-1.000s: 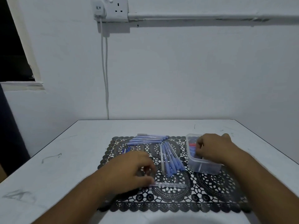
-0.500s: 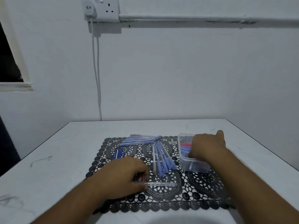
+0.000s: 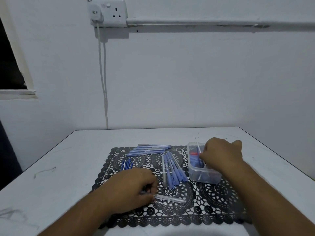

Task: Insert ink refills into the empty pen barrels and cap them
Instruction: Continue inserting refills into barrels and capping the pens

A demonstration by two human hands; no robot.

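We are holding a clear, empty plastic pen barrel (image 3: 170, 199) low in the middle of the frame. It is lying flat on the black lace-patterned placemat (image 3: 213, 210), its long axis running left to right, and our left hand (image 3: 131, 189) is pinching its left end with curled fingers, so the free end is pointing right.

Up and to the right of it, our right hand (image 3: 221, 155) is reaching into the small clear plastic tub (image 3: 204, 178) at the right edge of the mat. Its fingers are closing round a thin white ink refill (image 3: 202, 169), which is slanting down toward the tub's near wall; more refills with blue and red parts are lying inside.

We judge that the coming move turns on this: the refill in the right hand is sitting above and right of the barrel's free right end, so the right hand is the nearer one to feed it in along the barrel's left-to-right axis.

Between the two hands, a fan of blue capped pens (image 3: 172, 171) is lying on the mat, with a row of pens (image 3: 150, 149) further up and a few thin blue refills (image 3: 127, 165) to the left. All this is resting on the white table (image 3: 59, 159).
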